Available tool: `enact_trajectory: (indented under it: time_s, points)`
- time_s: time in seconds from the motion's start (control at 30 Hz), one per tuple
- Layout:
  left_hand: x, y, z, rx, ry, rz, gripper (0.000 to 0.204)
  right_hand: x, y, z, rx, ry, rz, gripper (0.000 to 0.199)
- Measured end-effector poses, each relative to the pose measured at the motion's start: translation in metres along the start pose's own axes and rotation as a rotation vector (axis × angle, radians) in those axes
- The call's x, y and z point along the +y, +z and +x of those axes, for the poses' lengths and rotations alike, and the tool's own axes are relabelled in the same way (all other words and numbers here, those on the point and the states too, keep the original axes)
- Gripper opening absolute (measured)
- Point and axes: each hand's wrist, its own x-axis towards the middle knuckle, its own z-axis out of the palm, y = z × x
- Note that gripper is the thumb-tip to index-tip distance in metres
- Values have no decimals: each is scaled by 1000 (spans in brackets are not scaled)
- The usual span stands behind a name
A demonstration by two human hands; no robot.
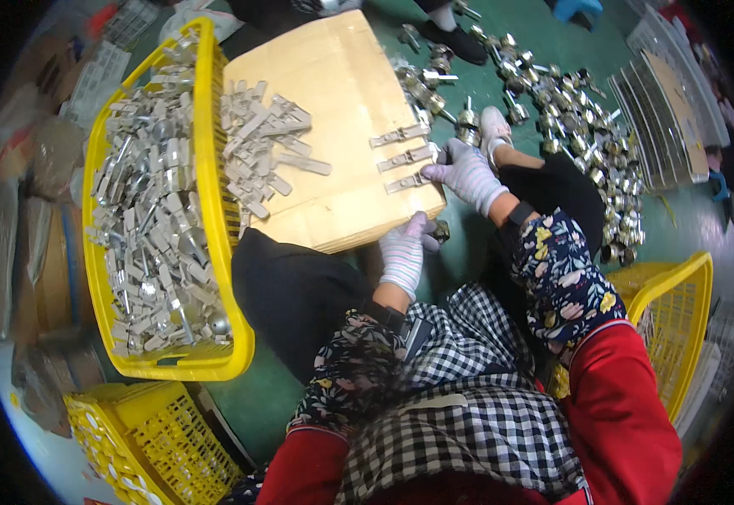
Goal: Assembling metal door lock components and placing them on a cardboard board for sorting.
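My right hand point(465, 177), in a striped light glove, is at the right edge of a tan board stack point(333, 101). Its thumb and fingers close at the end of a flat metal lever point(406, 183), the nearest of three in a row there. Two more levers, one in the middle point(405, 158) and one farther off point(400, 135), lie parallel to it. Below the stack's near corner, my left hand point(402, 254), gloved alike, has its fingers closed by a small shiny metal fitting point(441, 231), which they partly hide.
Loose levers point(266, 135) are heaped on the stack's left side. A yellow basket point(236, 337) full of metal parts stands at the left. Many round metal fittings point(569, 101) cover the green floor at the right. Other yellow baskets stand at the lower left point(173, 438) and right point(695, 328).
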Motion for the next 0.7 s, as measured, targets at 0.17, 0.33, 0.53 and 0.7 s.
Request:
enact_trajectory:
  time_s: [0.17,0.33,0.53,0.7]
  points:
    - [-5,-4,6,-29,36,2,34,-18,-14,-7,-20,41,-365,50]
    - [-9,-1,9,13,144,12,28,-66,-9,-15,49,-237,-147,40]
    - [-166,-9,107,-67,564,-79,38,-140,93,24,-86,-321,-589,35]
    - [-151,-15,134,-388,-131,-1034,43,-136,107,39,-102,-232,-655,31]
